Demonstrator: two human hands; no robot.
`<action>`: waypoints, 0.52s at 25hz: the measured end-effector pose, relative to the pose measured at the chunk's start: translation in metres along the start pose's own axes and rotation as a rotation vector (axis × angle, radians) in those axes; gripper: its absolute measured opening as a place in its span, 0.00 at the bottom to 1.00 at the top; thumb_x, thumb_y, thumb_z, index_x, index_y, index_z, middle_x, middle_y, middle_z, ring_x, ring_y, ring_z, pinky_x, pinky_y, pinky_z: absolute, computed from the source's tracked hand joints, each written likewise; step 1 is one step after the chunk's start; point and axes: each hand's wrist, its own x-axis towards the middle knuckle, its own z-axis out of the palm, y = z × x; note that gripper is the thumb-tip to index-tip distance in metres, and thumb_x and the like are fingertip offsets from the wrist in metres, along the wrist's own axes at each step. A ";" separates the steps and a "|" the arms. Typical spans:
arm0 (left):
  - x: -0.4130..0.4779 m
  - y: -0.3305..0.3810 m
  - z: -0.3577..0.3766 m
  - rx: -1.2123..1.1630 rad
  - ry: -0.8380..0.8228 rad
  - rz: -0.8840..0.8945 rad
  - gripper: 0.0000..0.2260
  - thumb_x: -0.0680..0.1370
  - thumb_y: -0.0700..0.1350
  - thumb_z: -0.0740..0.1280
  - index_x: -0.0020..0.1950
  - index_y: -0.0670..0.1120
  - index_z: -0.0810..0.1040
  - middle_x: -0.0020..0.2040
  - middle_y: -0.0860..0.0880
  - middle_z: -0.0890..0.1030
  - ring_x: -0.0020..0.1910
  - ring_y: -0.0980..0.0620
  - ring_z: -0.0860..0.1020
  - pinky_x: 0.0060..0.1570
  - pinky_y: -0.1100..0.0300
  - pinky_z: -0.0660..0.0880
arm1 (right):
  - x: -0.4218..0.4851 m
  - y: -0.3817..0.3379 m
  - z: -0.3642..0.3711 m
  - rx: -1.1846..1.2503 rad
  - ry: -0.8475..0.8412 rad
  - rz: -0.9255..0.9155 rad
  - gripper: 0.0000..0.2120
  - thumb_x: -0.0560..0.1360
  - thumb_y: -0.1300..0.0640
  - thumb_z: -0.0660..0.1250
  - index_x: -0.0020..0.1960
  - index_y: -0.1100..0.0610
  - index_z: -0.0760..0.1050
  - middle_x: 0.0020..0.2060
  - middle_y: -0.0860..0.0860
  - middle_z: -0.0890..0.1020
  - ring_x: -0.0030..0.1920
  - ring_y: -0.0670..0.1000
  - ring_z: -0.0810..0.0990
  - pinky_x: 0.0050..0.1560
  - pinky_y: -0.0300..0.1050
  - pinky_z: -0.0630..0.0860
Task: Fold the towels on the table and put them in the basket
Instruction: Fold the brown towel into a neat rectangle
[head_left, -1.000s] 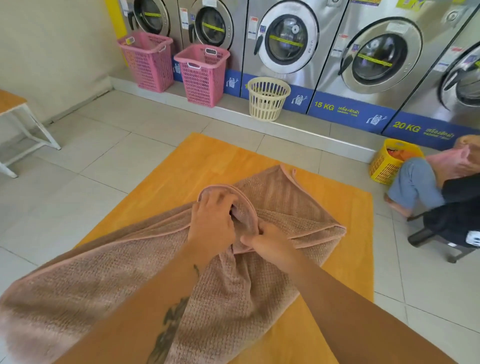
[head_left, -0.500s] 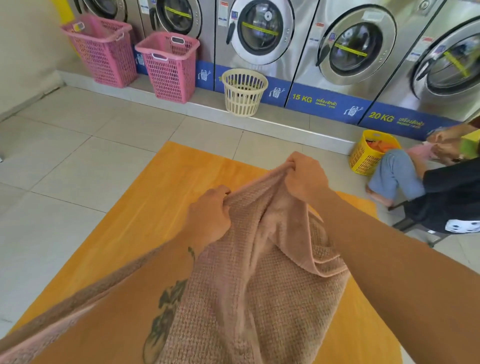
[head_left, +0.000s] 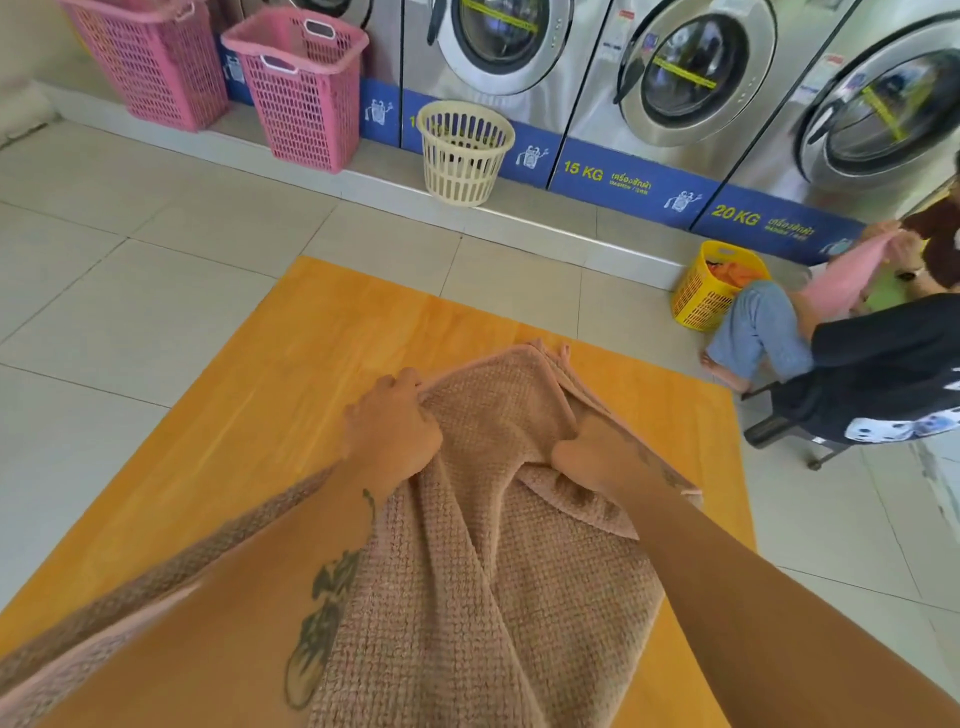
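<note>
Has lowered the right hand (head_left: 592, 454) from its raised hold of half a second ago down to the table (head_left: 291, 395), bringing the lifted part of the towel (head_left: 493, 545) down with it. Keeps the left hand (head_left: 392, 434) over the middle of the table, knuckles up, fingers curled and pinching the towel's left edge. Grips with the right hand too: fingers dug into a fold of the cloth and hidden by it, only the back of the hand showing. Brown and waffle-textured, spread over the table's middle and near part, bunched in long creases between the two forearms, one end trailing under the left forearm toward the table's near left corner. Beyond the table's far edge, on the tiled floor: a round cream basket (head_left: 464, 153) and, further toward the table's left, two pink baskets (head_left: 298, 88), all against a row of washing machines (head_left: 498, 47). Off the table's far right corner, a yellow basket (head_left: 701, 296) with orange cloth in it, and there too a seated person (head_left: 883, 364) holding up a pink cloth (head_left: 841, 280).
</note>
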 end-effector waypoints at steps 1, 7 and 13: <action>0.004 0.007 0.002 -0.019 -0.012 0.000 0.16 0.79 0.46 0.58 0.68 0.50 0.69 0.46 0.51 0.75 0.42 0.48 0.76 0.53 0.44 0.75 | 0.002 0.003 -0.003 0.044 0.009 -0.027 0.05 0.73 0.60 0.62 0.40 0.59 0.68 0.30 0.52 0.70 0.29 0.51 0.69 0.29 0.43 0.62; 0.026 0.031 0.009 -0.319 0.023 -0.105 0.18 0.80 0.43 0.61 0.69 0.51 0.71 0.52 0.46 0.81 0.33 0.49 0.78 0.29 0.57 0.75 | 0.019 -0.011 -0.066 0.032 0.378 -0.326 0.07 0.72 0.66 0.60 0.38 0.57 0.71 0.39 0.55 0.76 0.41 0.58 0.74 0.33 0.45 0.65; 0.003 0.020 0.022 0.087 0.091 0.017 0.23 0.77 0.45 0.62 0.73 0.50 0.67 0.68 0.43 0.68 0.64 0.39 0.69 0.64 0.39 0.68 | 0.011 -0.005 -0.049 -0.446 0.549 -0.187 0.24 0.74 0.40 0.60 0.63 0.53 0.67 0.58 0.54 0.71 0.57 0.59 0.72 0.58 0.56 0.69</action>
